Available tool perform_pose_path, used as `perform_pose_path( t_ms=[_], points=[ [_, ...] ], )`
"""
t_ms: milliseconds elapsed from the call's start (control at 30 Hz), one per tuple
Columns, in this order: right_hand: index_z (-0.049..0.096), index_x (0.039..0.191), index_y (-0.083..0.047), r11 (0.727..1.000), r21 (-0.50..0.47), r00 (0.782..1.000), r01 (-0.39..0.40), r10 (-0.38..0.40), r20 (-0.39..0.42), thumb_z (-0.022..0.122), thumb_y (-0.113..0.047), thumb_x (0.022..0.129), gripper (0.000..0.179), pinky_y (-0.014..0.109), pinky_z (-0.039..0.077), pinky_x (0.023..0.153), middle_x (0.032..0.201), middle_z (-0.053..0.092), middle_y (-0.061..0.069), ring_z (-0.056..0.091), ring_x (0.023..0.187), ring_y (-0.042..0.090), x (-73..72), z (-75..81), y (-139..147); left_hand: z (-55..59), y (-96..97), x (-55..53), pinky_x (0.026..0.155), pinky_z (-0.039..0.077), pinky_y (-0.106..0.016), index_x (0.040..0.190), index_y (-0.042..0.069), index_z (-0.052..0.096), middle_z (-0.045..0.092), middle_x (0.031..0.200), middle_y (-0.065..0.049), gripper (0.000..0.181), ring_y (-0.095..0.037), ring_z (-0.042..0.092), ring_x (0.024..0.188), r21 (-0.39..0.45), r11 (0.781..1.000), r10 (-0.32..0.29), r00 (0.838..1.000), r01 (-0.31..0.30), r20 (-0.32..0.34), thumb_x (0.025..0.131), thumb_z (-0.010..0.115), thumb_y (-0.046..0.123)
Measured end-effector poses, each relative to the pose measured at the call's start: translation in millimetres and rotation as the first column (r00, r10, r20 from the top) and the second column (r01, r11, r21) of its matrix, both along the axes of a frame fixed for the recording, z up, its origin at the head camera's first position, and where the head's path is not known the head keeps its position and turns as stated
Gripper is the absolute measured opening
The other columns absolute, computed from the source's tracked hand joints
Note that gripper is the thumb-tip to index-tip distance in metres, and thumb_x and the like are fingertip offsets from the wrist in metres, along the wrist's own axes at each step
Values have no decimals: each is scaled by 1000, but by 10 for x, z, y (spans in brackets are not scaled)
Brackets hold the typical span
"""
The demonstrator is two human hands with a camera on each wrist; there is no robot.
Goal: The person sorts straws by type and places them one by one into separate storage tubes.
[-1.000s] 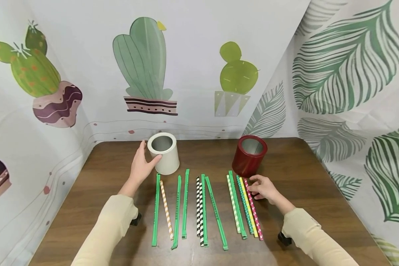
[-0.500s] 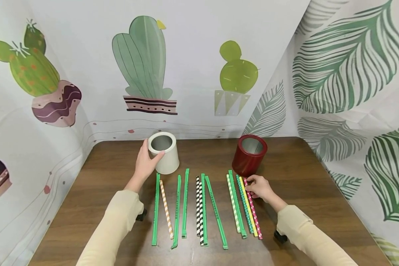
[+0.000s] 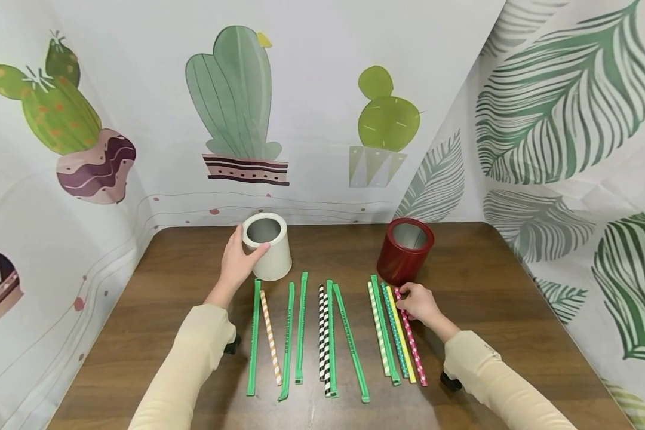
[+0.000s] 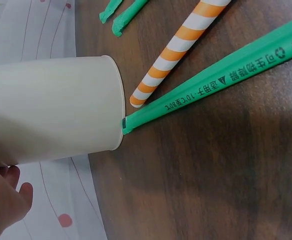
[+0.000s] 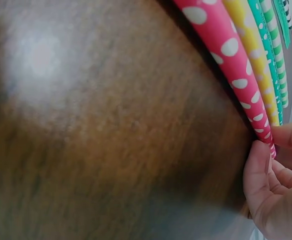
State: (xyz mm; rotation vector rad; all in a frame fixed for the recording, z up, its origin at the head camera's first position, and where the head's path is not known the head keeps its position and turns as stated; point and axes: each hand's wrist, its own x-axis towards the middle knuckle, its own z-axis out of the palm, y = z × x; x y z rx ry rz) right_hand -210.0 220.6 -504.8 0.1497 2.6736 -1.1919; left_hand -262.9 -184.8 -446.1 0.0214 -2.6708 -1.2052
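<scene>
My left hand holds the upper left side of a white tin can, thumb at the front of the rim. In the left wrist view the can fills the left side, and only part of the hand shows. On the right, my right hand pinches the far end of a pink straw with white dots. The right wrist view shows thumb and fingers on that straw's end. A yellow straw lies right beside it. Just behind the right hand stands a dark red tin can.
Left of the pink straw lie a teal dotted straw and a green striped straw. Black-and-white straws, an orange striped straw and several green wrapped straws spread leftward over the brown table. A printed cloth hangs behind.
My left hand has closed in on the white can, its thumb now at the rim. The right hand has moved slightly left onto the pink straw and pinches its end.
</scene>
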Motion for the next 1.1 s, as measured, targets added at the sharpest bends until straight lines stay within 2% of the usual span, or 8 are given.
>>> perform_pose_path(
  t_ms=[167,300,433,667,833,1100],
  points=[
    [54,103,5,999,45,1000,-8,8,-2,62,-8,74,33,25,48,45,69,56,8,49,50,12,13,14,-7,-10,6,-17,104,23,-51,142,8,15,21,145,-14,92,-33,21,132,13,1000,4,1000,-4,3,75,59,53],
    [55,102,4,999,46,1000,-5,5,-6,62,-9,73,32,25,46,44,64,54,7,49,47,12,22,46,16,-26,20,-29,103,23,-51,142,11,15,21,146,-13,92,-33,22,132,26,1000,-1,1000,0,5,75,60,54],
    [55,100,3,1000,3,999,-30,30,-37,59,-7,73,29,26,46,43,57,50,4,47,42,12,16,134,17,-32,20,-25,103,24,-51,142,12,16,22,145,-12,91,-33,23,132,40,999,8,1000,-9,2,74,60,54],
    [52,102,4,987,-128,991,-94,81,-102,56,-4,74,29,27,48,45,64,51,5,49,49,11,-14,387,-95,-12,-4,-3,103,25,-51,142,12,18,24,145,-12,91,-32,24,131,58,998,20,1000,-20,-6,73,61,53],
    [49,106,5,963,-237,987,-130,103,-125,54,-2,76,31,28,50,47,70,53,8,50,53,12,-43,554,-221,-17,-11,-3,102,26,-52,141,9,19,25,144,-14,92,-34,26,130,54,998,26,1000,-26,-8,73,61,54],
    [43,108,7,896,-415,984,-156,104,-146,51,2,80,29,23,48,47,71,49,2,48,50,10,-148,846,-409,4,-8,7,102,25,-52,141,10,18,25,144,-14,92,-35,26,130,42,999,25,1000,-25,1,73,62,54]
  ],
)
